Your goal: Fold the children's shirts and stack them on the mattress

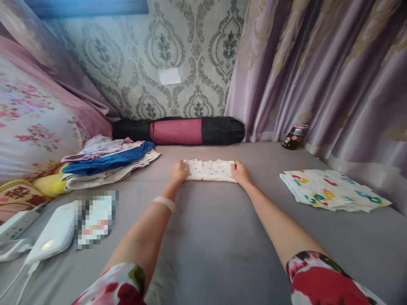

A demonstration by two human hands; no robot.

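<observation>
A white garment with small printed spots (210, 170) lies folded into a flat strip on the grey bed sheet (216, 237). My left hand (180, 172) grips its left end, the fingers curled over the edge. At the opposite end my right hand (240, 173) is closed on the cloth in the same way. Both arms reach straight forward. What kind of garment it is cannot be made out.
To the left sits a pile of clothes (111, 159), nearer me a white power bank (54, 233) with cables and a power strip (19, 222). A folded patterned cloth (333, 190) and a small bottle (295, 137) are right. A black and pink rolled bag (176, 130) lies along the wall.
</observation>
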